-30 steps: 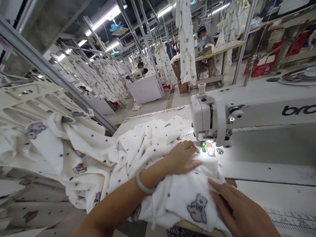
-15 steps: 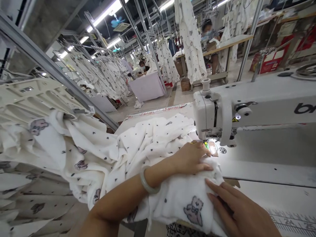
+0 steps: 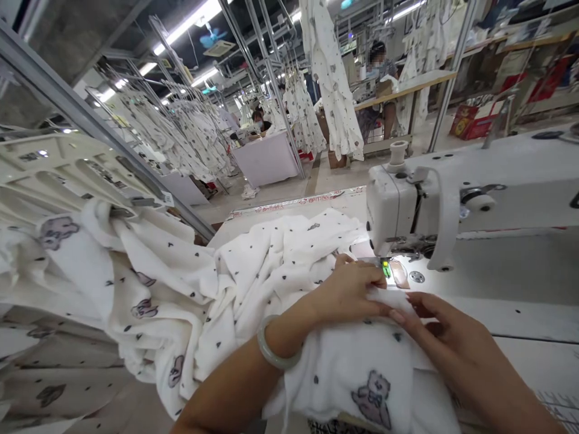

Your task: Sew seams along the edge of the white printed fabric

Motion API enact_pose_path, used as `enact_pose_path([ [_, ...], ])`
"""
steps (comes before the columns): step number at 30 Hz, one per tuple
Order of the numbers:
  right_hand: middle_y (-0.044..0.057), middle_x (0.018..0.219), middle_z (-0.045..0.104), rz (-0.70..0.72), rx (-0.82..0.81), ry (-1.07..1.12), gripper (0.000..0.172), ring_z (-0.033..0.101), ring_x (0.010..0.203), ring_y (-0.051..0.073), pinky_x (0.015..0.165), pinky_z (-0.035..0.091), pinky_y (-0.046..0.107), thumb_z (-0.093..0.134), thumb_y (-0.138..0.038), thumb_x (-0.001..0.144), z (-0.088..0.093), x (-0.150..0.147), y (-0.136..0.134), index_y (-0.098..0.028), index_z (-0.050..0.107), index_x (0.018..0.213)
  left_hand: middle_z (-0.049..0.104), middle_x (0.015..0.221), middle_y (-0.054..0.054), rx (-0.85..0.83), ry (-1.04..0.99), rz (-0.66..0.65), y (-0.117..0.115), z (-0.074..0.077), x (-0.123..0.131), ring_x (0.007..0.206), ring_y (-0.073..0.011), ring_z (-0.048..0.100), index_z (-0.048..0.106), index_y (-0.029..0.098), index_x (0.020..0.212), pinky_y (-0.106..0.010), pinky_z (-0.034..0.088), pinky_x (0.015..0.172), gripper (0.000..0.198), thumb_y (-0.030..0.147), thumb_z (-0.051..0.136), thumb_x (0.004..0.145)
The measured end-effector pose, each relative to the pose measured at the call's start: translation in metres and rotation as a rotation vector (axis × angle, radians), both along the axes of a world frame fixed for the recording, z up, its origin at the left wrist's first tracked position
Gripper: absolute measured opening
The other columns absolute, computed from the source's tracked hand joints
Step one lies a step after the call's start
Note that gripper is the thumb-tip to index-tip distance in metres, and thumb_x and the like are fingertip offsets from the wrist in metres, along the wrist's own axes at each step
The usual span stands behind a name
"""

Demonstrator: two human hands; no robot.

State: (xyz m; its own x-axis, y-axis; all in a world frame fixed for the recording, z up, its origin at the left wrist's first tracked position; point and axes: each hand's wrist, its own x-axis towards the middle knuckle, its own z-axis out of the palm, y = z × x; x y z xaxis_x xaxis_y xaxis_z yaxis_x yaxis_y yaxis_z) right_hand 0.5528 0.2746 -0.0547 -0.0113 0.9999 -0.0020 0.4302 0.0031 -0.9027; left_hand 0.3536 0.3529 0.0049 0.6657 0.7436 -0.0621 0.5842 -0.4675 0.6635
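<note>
White fabric (image 3: 253,277) printed with small hearts and grey bears lies bunched across the sewing table. My left hand (image 3: 350,292), a pale bangle on its wrist, presses flat on the fabric just in front of the needle area, fingers together. My right hand (image 3: 446,337) rests on the fabric's near edge, its fingertips touching the cloth beside my left hand. The white sewing machine (image 3: 452,199) stands directly behind both hands, its lit needle plate (image 3: 398,274) just beyond my left fingertips.
A cream plastic rack (image 3: 58,175) with draped fabric stands at left. Beyond the table, rows of hanging white garments (image 3: 330,78) fill the aisle. Other people sit at far tables (image 3: 266,160). A ruler marking shows on the table's near right edge (image 3: 561,401).
My right hand has slid forward along the fabric to meet my left hand near the needle. The view has shifted left, and the bear-printed edge now lies lower in frame.
</note>
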Motion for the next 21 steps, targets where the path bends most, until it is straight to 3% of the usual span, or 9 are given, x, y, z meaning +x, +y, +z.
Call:
enact_pose_path([
  [2, 0.004, 0.079, 0.073, 0.092, -0.029, 0.047, 0.047, 0.069, 0.07, 0.022, 0.059, 0.056, 0.029, 0.059, -0.07, 0.091, 0.0, -0.001, 0.002, -0.024, 0.071, 0.09, 0.06, 0.079, 0.002, -0.062, -0.056, -0.008, -0.001, 0.001, -0.004, 0.08, -0.0175, 0.055, 0.056, 0.021, 0.082, -0.043, 0.034, 0.103, 0.043, 0.056, 0.08, 0.077],
  [5, 0.004, 0.082, 0.075, 0.146, -0.077, 0.181, 0.042, 0.071, 0.074, 0.024, 0.059, 0.057, 0.028, 0.065, -0.064, 0.089, -0.003, 0.0, 0.0, -0.023, 0.072, 0.091, 0.063, 0.087, 0.0, -0.206, -0.159, -0.019, -0.002, 0.006, -0.01, 0.083, -0.0185, 0.057, 0.062, 0.021, 0.09, -0.037, 0.044, 0.09, 0.046, 0.056, 0.085, 0.07],
  [8, 0.005, 0.086, 0.076, 0.05, -0.168, 0.38, 0.043, 0.073, 0.082, 0.027, 0.065, 0.061, 0.031, 0.078, -0.061, 0.079, -0.008, -0.002, -0.002, -0.024, 0.072, 0.099, 0.068, 0.1, -0.004, -0.325, -0.287, -0.009, -0.006, 0.01, -0.013, 0.094, -0.0198, 0.061, 0.067, 0.02, 0.096, -0.035, 0.048, 0.088, 0.041, 0.053, 0.081, 0.077],
  [10, 0.005, 0.087, 0.075, -0.007, -0.182, 0.457, 0.046, 0.073, 0.085, 0.027, 0.069, 0.062, 0.031, 0.082, -0.06, 0.075, -0.008, -0.006, -0.004, -0.024, 0.071, 0.101, 0.068, 0.097, -0.003, -0.373, -0.357, 0.015, -0.007, 0.01, -0.014, 0.094, -0.0183, 0.062, 0.068, 0.02, 0.092, -0.035, 0.049, 0.091, 0.036, 0.051, 0.081, 0.08],
  [16, 0.006, 0.104, 0.075, -0.111, -0.217, 0.611, 0.047, 0.071, 0.093, 0.024, 0.076, 0.061, 0.029, 0.082, -0.059, 0.076, 0.015, -0.023, -0.014, -0.027, 0.069, 0.109, 0.067, 0.09, -0.002, -0.447, -0.47, 0.087, -0.011, 0.002, -0.011, 0.088, -0.0162, 0.062, 0.068, 0.019, 0.085, -0.035, 0.051, 0.09, 0.037, 0.048, 0.088, 0.073],
  [21, 0.001, 0.085, 0.072, -0.099, -0.194, 0.577, 0.04, 0.069, 0.08, 0.024, 0.07, 0.06, 0.031, 0.08, -0.059, 0.077, 0.022, -0.022, -0.016, -0.027, 0.071, 0.1, 0.069, 0.094, -0.003, -0.449, -0.506, 0.115, -0.012, -0.002, -0.01, 0.092, -0.0172, 0.064, 0.069, 0.019, 0.086, -0.036, 0.052, 0.094, 0.035, 0.044, 0.089, 0.071],
])
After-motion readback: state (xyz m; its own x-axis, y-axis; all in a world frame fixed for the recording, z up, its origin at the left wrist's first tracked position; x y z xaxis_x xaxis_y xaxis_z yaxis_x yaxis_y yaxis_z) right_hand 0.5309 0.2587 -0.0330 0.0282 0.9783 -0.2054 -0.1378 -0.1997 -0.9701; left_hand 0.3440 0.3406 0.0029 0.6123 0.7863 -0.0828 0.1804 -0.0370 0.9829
